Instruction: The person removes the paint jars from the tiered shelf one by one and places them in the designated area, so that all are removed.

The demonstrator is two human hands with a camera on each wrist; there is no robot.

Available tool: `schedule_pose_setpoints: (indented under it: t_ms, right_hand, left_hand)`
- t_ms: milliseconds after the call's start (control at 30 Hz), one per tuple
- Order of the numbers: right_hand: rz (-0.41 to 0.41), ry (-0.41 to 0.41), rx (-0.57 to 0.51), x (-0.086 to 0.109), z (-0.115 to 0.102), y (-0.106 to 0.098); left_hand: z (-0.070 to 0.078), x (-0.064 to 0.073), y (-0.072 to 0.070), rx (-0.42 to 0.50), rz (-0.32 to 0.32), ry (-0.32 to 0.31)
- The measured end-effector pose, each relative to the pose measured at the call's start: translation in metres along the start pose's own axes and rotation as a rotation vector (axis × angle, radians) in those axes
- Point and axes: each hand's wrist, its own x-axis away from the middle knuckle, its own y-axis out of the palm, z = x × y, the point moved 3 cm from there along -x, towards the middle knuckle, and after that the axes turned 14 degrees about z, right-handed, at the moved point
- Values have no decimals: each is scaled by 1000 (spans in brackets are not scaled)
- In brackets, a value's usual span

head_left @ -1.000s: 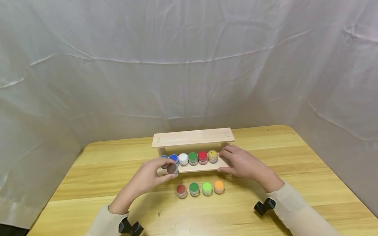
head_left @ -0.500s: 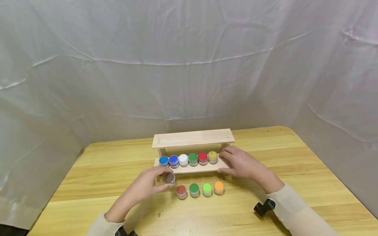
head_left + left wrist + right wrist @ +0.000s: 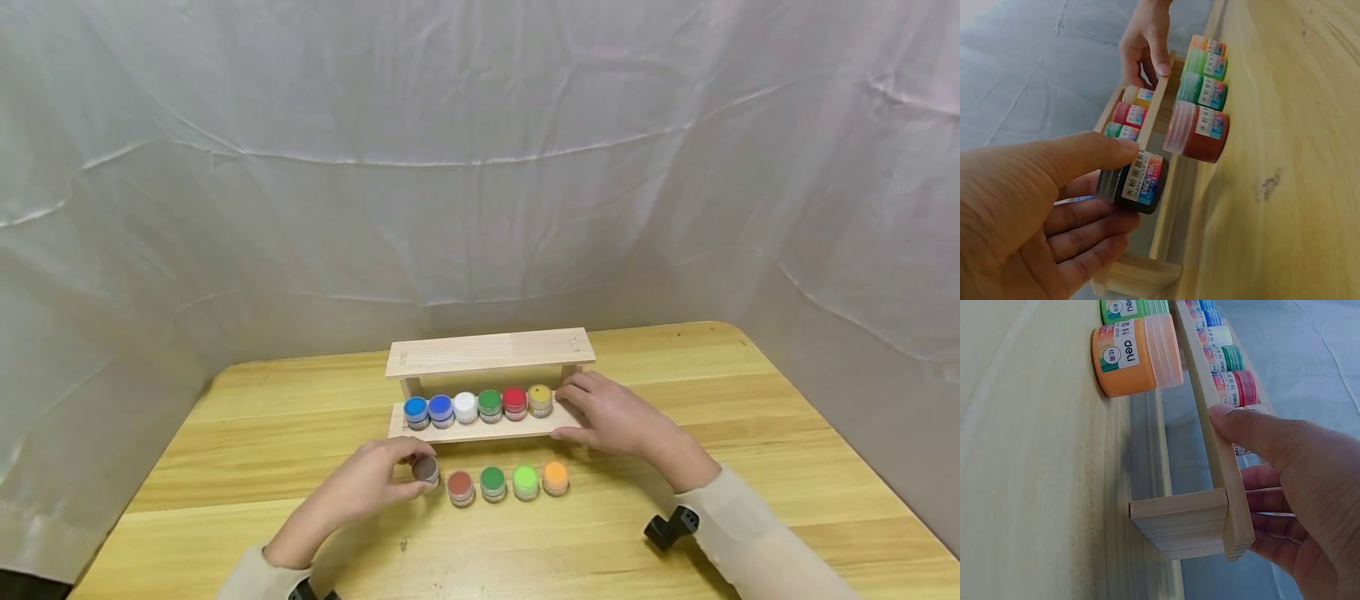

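My left hand pinches a dark brown paint jar between thumb and fingers, at the left end of the front row of jars. In the left wrist view this jar shows a white and coloured label. Beside it stands a red-brown paint jar. My right hand grips the right end of the wooden rack, thumb on the front edge of its lower board and fingers behind. The yellow jar is close to those fingers, partly hidden by the thumb in the right wrist view.
On the lower board, blue, violet-blue, white, green and red jars line up. The upper board rises behind them. Dark green, light green and orange jars stand on the table.
My left hand has moved the dark brown jar from in front of the rack toward me and slightly left, beside the red-brown jar. The blue jars are now uncovered. My right hand stays put.
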Motion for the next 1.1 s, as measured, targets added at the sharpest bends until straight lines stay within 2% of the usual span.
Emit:
schedule_pose_setpoints:
  t_ms: [400,800,1000,1100]
  right_hand:
    - [-9,3,6,0,2,-1]
    - [-9,1,-2,-1,0,0]
    - [-15,9,-2,-1,0,0]
    - [-16,12,-3,0,0,1]
  left_hand:
    - [-10,0,10,-8,-96,-43]
    - [-13,3,14,-1,-94,-16]
    - [-14,4,13,-5,-122,-31]
    - [-14,5,11,-5,-127,-61]
